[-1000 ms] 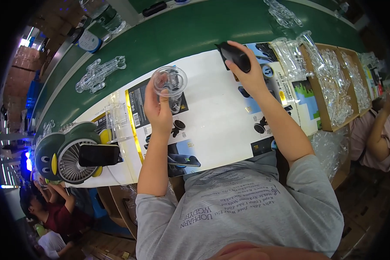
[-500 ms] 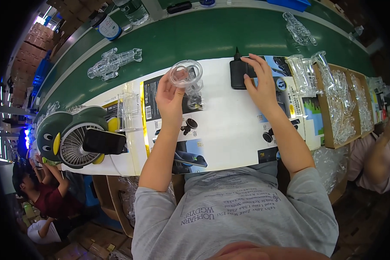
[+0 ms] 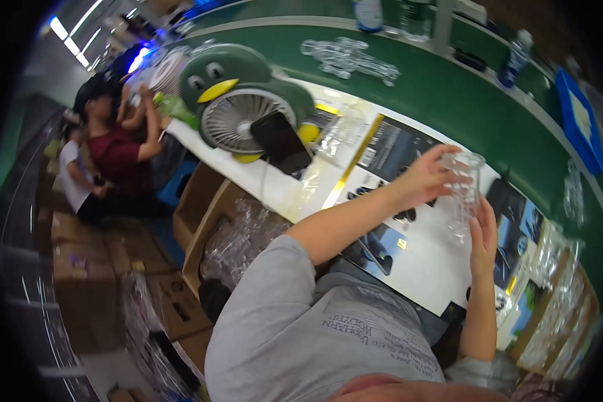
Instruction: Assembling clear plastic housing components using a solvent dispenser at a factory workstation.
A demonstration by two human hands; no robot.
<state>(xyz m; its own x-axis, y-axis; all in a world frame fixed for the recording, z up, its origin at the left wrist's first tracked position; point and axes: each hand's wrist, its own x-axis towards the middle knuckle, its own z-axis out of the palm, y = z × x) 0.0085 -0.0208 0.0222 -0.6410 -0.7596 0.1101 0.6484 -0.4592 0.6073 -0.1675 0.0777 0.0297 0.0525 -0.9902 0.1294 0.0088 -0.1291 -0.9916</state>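
My left hand is closed round a clear, tube-like piece with a round flared rim, its fingers wrapped about the upper part. My right hand comes up from below with thumb and fingers against the lower side of the same piece. Motion blurs the lower end, so its exact shape is hard to make out. Both hands are above the white tabletop sheet with printed packaging pictures.
A penguin-shaped green fan with a phone before it stands left. Another clear piece lies on the green surface. Cardboard boxes of clear parts stand right and below the table. Two people are at far left.
The view has swung left and tilted. My right hand has left the black bottle and come to the clear piece, which my left hand still holds.
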